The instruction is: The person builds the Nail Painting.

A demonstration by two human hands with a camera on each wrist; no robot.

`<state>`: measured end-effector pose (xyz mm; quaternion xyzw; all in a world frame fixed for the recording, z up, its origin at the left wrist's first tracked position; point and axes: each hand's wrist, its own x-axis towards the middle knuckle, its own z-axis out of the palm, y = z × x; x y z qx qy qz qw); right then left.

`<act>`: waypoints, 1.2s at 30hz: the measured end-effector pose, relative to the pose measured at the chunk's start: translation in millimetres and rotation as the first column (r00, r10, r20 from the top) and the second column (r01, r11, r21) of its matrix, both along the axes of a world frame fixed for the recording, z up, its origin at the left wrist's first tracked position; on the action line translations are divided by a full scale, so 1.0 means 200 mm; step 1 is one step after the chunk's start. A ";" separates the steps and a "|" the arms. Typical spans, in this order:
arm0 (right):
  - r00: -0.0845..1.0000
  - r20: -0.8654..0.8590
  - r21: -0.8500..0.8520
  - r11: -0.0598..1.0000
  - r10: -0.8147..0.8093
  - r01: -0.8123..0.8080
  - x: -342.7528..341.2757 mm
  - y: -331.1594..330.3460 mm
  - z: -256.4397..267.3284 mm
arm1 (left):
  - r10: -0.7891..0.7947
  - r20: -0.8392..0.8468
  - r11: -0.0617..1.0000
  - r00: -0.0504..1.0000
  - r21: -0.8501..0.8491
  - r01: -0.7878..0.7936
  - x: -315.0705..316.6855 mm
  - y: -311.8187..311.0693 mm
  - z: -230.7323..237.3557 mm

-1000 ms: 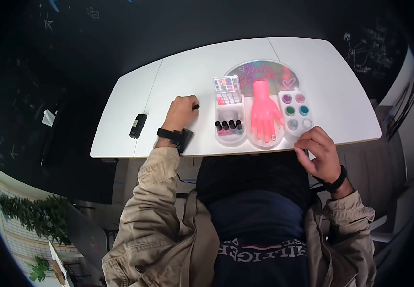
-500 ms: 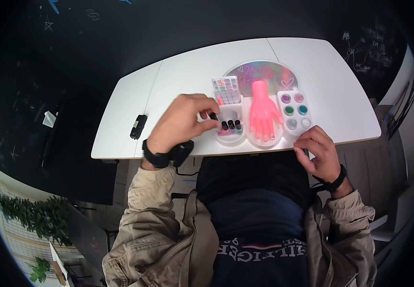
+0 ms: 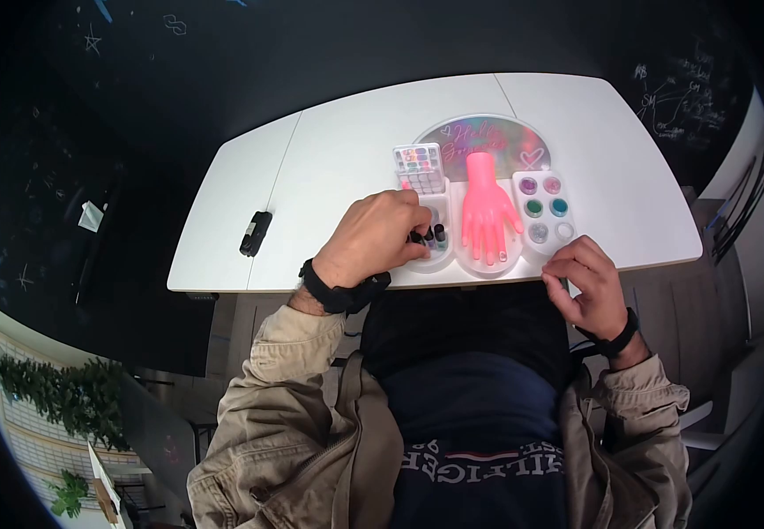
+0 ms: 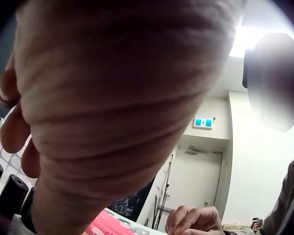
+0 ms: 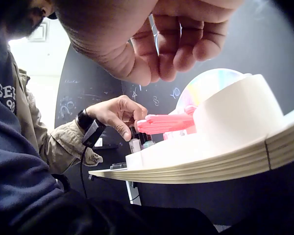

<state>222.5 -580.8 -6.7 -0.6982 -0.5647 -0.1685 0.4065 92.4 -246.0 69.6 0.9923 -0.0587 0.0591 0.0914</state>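
Observation:
My left hand (image 3: 373, 234) reaches over the left tray of a white nail stand (image 3: 479, 271), thumb and fingers pinching a black-capped nail polish bottle (image 5: 134, 145) among several others. Two neighbouring black caps (image 3: 440, 232) show past the fingertips; the palm hides the rest. Beside them a pink model hand (image 3: 483, 207) lies palm down on the middle of the stand, fingers toward me. My right hand (image 3: 585, 280) hangs at the table's front edge near the right tray, fingers loosely curled and holding nothing.
Several glitter pots (image 3: 533, 208) sit in the right tray. A clear lidded case (image 3: 419, 167) stands open behind the bottles, in front of a shiny round-topped panel (image 3: 510, 145). A small black device (image 3: 256, 234) lies on the white table (image 3: 329, 159) at left.
My left hand has come from the table at left, holding a small black-capped thing, rightward to the bottles. My right hand has stayed in place.

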 end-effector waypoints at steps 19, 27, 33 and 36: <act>1.000 -0.006 -0.013 1.000 0.006 -0.006 0.00 0.00 0.01 | 0.307 0.282 0.952 0.909 -0.099 -0.291 -0.09 0.47 0.10; 1.000 -0.009 -0.011 1.000 0.006 -0.006 -0.01 0.00 0.01 | 0.730 0.306 0.642 0.611 -0.002 -0.767 -0.32 1.17 -0.31; 1.000 -0.004 -0.031 0.999 -0.011 0.011 0.00 0.00 0.00 | 0.937 0.110 0.328 0.332 0.058 -0.943 -0.45 1.24 -0.44; 1.000 0.004 -0.039 0.999 -0.015 0.015 0.01 0.00 0.01 | 0.941 -0.012 0.339 0.339 0.017 -0.941 -0.46 1.27 -0.45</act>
